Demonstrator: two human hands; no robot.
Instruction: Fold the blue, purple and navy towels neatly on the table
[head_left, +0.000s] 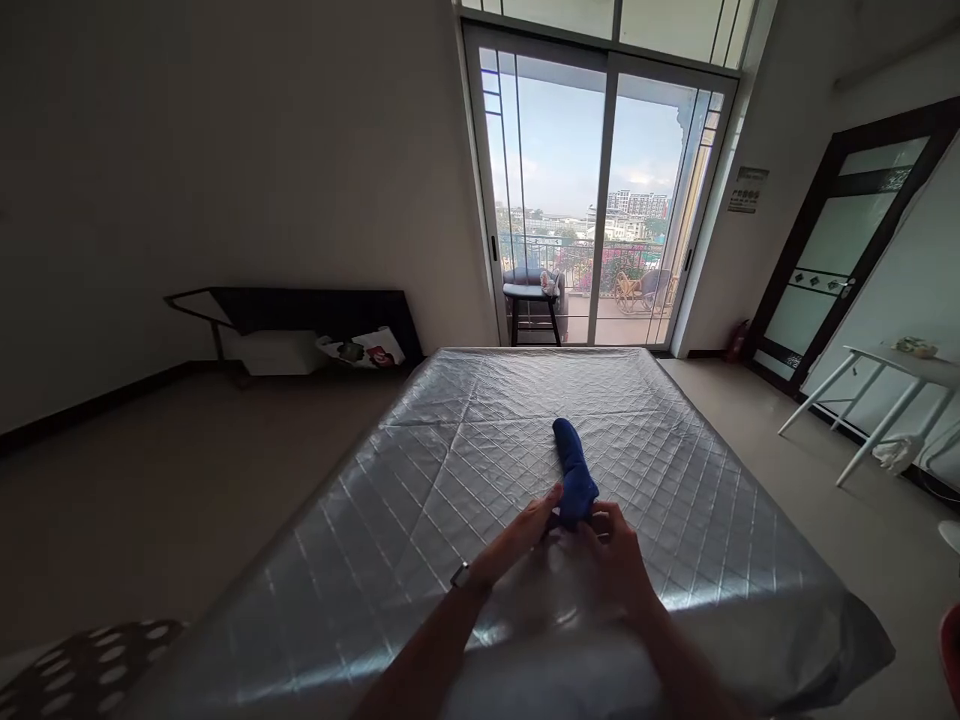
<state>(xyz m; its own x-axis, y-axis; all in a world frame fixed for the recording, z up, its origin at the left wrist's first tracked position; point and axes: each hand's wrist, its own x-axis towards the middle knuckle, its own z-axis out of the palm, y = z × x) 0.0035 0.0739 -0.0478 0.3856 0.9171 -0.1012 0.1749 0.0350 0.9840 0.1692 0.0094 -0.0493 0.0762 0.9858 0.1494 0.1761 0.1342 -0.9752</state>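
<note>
In the head view, seemingly adjusting near end of blue sock (576, 482), pointing away over silver quilted cover (499, 455). Left hand (534, 520) half closed on its left side; right hand (619, 545) curled, pinching near edge. Next, probably needs steady, even hold.

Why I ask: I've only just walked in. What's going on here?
A person's left hand and right hand are at the near end of what looks like a blue sock, over a silvery quilted cover. Its far end points toward the glass doors. How firmly the fingers grip is unclear.
</note>
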